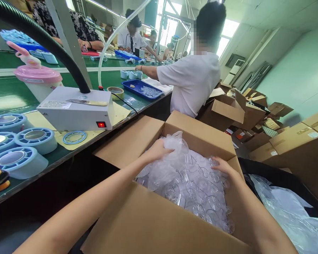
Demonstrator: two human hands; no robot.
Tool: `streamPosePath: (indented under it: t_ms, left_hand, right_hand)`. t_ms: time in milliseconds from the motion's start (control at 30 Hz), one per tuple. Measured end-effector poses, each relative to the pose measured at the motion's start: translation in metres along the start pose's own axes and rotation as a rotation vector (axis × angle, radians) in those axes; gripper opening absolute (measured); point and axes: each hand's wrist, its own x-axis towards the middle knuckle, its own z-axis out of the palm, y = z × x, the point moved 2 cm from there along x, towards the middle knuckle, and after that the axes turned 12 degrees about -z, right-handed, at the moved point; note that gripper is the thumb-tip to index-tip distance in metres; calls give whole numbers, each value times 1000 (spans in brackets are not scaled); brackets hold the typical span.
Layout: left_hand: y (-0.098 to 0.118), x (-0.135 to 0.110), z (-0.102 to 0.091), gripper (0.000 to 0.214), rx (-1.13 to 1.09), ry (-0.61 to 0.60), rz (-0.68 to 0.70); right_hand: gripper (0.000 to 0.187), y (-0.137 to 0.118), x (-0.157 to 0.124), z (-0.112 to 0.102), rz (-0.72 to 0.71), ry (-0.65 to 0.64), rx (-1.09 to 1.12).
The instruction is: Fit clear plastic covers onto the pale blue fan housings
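An open cardboard box point(159, 218) stands in front of me, filled with many clear round plastic parts point(198, 190) that lie loosely together. Over its left part bunches a thin clear plastic bag point(172, 158). My left hand point(157, 151) is closed on a fold of this bag, with the fingers partly hidden by the film. At the right inner side of the box, my right hand point(223, 166) has its fingers stretched apart, touching the edge of the clear parts; nothing shows in its grasp.
Left, a green workbench point(95, 76) carries a white machine point(76, 109) with a lit red switch, light-blue wheels point(35, 137), a pink-lidded cup point(37, 76) and a blue tray point(143, 90). A co-worker point(196, 77) stands ahead. Cartons point(225, 109) and plastic sheeting point(288, 211) lie right.
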Motion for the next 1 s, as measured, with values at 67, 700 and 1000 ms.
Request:
streamPosePath:
  t_ms: [67,700,1000]
  left_hand:
    - [-2,0,-10,23,-8,21,-5]
    - [12,-6,57,16,74,-218,15]
    - [-2,-22,1,28,64,-40,-87]
  right_hand:
    - [24,20,-19,7,64,-11,-30]
    - [28,-62,14,31,-293,-5,122]
    - [27,47,-43,9,220,-134,-233]
